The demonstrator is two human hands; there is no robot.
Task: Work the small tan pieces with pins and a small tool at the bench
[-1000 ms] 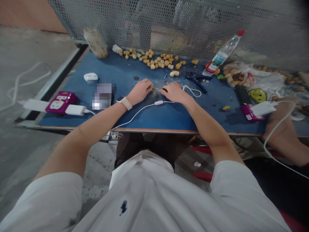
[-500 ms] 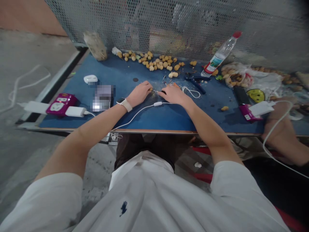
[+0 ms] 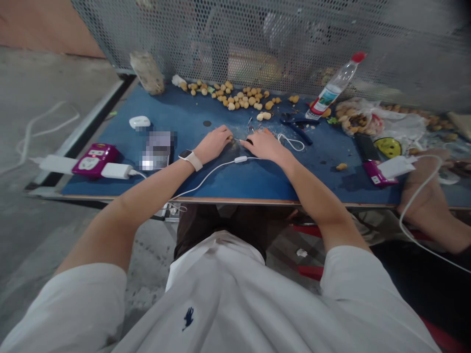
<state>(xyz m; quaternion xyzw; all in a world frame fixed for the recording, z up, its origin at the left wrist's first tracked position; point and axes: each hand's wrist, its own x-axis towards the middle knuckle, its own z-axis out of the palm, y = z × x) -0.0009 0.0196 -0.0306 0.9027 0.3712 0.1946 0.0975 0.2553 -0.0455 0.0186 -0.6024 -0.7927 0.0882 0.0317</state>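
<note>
My left hand (image 3: pixel 214 143), with a watch on its wrist, rests low on the blue tabletop. Its fingertips are closed on a small tan gourd (image 3: pixel 230 138), mostly covered by the fingers. Facing it from the right, my right hand (image 3: pixel 267 146) is closed around a thin pen-like tool (image 3: pixel 240 140). Only the tool's tip shows, pointing at the gourd with a narrow gap between. A white cable with an inline switch (image 3: pixel 241 159) runs under my right hand. Just beyond the hands lie thin metal bits (image 3: pixel 251 126) and pale dust.
Several small gourds (image 3: pixel 243 99) line the back by a mesh panel (image 3: pixel 253 44). Blue-handled pliers (image 3: pixel 302 132), a tilted bottle (image 3: pixel 331 93) and plastic bags (image 3: pixel 401 122) are to the right. Another person's arm (image 3: pixel 427 191) reaches in there. A phone (image 3: pixel 159 149) and purple power socket (image 3: pixel 96 160) lie left.
The tool's tip has drawn back slightly to the right from the gourd. Both hands keep nearly the same place and hold; the view has shifted a little.
</note>
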